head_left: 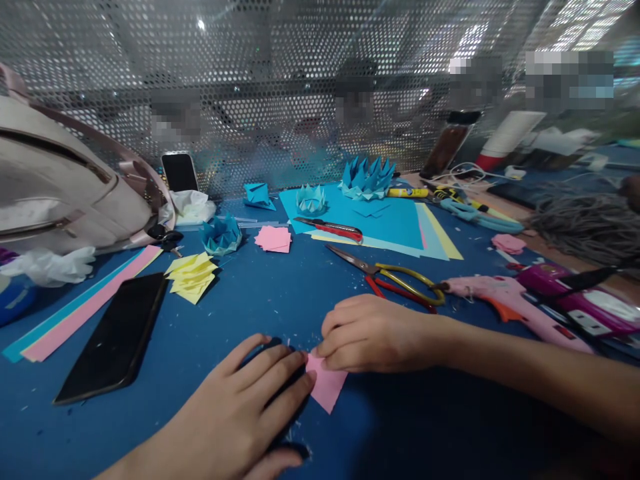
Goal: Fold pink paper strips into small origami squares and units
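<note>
A small pink paper square (327,387) lies on the blue table (260,293) near the front edge. My left hand (240,413) lies flat with its fingertips pressing on the paper's left part. My right hand (373,333) has its fingers curled and pinches the paper's upper corner. Most of the paper is hidden under both hands. A black phone (117,337) lies face down to the left of my left hand.
Scissors (390,277) and a pink glue gun (505,303) lie behind my right hand. Further back are blue paper sheets (385,227), folded blue paper crowns (367,177), pink squares (274,238), yellow squares (193,275), a box cutter (333,229), paper strips (85,307). A bag (65,187) stands at left.
</note>
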A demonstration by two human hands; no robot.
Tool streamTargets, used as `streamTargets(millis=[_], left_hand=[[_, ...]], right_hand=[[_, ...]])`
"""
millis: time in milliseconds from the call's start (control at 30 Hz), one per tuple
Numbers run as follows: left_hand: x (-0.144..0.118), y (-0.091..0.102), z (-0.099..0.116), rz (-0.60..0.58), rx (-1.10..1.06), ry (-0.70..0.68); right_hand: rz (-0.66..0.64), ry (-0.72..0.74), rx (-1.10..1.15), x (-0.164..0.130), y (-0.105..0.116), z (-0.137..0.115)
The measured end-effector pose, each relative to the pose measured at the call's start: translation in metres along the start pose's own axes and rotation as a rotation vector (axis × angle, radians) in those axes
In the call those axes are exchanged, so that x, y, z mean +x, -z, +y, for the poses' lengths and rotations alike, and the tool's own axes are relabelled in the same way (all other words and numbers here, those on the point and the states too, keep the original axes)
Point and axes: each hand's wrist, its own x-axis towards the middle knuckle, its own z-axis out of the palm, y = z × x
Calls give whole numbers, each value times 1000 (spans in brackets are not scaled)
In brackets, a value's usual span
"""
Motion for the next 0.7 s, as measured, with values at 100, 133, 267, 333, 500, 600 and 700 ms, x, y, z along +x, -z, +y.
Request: streamTargets(millis=[100, 133, 267, 333, 500, 600, 700], left_hand=[[2, 2, 0, -14, -9, 7], [2, 2, 0, -23, -14, 8], [4, 4, 1, -63, -27, 6], [5, 3, 2, -68, -45, 11], [5, 0, 2, -106, -164, 61], [5, 1, 2, -103, -200, 96], [4, 1, 1, -98, -177, 108]], right_hand=[[-34, -5, -11, 2, 2, -1], [-47, -9, -10, 2, 2, -1], [-92, -33, 18, 6, 7, -4], [-94, -51, 50, 8, 9, -5], [-18, -93, 128, 9, 7, -5], [41, -104, 101, 8, 4, -4], [62, -107, 24, 7, 3, -4]])
